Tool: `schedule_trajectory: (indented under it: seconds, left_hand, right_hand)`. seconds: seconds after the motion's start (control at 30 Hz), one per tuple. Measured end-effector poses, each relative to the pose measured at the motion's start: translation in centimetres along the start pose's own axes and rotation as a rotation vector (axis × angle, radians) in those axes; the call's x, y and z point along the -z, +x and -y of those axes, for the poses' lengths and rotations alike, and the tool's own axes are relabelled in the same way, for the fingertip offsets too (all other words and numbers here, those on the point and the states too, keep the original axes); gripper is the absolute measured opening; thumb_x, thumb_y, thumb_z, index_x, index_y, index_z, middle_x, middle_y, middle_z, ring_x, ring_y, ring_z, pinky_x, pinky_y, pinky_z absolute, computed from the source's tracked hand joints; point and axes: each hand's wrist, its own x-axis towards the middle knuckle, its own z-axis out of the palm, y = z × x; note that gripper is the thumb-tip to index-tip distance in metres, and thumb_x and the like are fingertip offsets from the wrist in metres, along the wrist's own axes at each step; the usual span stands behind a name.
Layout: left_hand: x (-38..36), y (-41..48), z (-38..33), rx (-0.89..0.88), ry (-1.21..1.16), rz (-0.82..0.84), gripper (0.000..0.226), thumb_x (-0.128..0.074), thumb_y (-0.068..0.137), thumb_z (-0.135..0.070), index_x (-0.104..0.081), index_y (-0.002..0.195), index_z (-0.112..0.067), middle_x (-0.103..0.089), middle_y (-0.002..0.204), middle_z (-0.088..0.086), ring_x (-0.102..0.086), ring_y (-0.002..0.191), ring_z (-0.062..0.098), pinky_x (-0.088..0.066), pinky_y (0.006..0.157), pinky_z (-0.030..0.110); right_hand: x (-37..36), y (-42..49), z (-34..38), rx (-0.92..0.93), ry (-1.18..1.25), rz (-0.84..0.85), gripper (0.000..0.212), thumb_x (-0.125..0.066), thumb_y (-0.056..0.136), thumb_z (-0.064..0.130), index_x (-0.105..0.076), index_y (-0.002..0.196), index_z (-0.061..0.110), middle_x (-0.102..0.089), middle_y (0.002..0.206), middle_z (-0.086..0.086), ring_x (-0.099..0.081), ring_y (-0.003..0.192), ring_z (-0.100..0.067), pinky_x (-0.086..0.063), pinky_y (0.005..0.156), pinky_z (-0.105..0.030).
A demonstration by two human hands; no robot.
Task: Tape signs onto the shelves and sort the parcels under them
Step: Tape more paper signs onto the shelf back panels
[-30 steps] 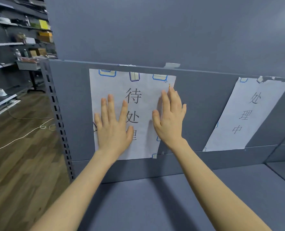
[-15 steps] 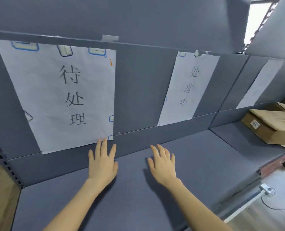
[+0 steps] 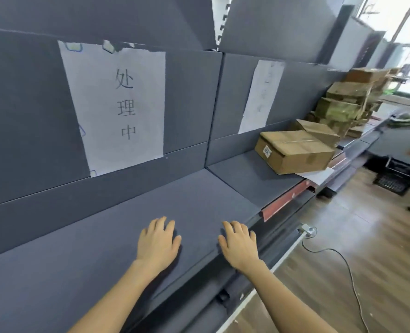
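A white paper sign (image 3: 120, 104) with three printed characters is taped to the grey back panel of the shelf. Further right hangs a second, narrower white sign (image 3: 261, 96), its print too blurred to read. Beneath that one a brown cardboard parcel (image 3: 295, 151) lies on the grey shelf board (image 3: 103, 236), with another parcel (image 3: 319, 131) behind it. My left hand (image 3: 158, 241) hovers palm down over the shelf board, fingers relaxed, holding nothing. My right hand (image 3: 240, 245) is spread the same way above the shelf's front edge, empty.
Several more cardboard boxes (image 3: 353, 97) are stacked at the far right end of the shelving. A white sheet (image 3: 319, 176) sticks out under the near parcel. A cable (image 3: 343, 265) trails over the wooden floor at the right, near a dark crate (image 3: 391, 183).
My view has swung right: the first sign has left the frame and the middle sign is now central. Both hands came off the first sign and dropped low over the shelf board.
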Motion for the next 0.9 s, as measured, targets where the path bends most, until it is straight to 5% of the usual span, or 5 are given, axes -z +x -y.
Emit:
schedule_trajectory:
  seconds: [0.57,0.9]
  left_hand:
    - [-4.4,12.5,-22.2,-0.420,0.008,0.135,0.047,-0.031,0.099,-0.040,-0.037,0.140,-0.018,-0.030,0.150,0.005,-0.024,0.138,0.023,-0.026,0.106,0.034]
    - [-6.8,27.3,-32.7,-0.480,-0.087,0.077,0.046,-0.035,0.098,-0.039,-0.040,0.139,-0.018,-0.029,0.151,0.006,-0.021,0.139,0.022,-0.025,0.108,0.036]
  right_hand:
    - [2.6,-1.2,-22.0,-0.481,0.119,-0.035,0.046,-0.031,0.100,0.037,-0.030,0.143,0.020,-0.039,0.142,-0.005,-0.032,0.132,-0.026,-0.027,0.106,-0.044]
    - [5.4,10.8,-34.1,-0.528,0.081,-0.024,0.046,-0.030,0.100,0.039,-0.030,0.142,0.022,-0.036,0.145,-0.006,-0.032,0.133,-0.027,-0.026,0.109,-0.046]
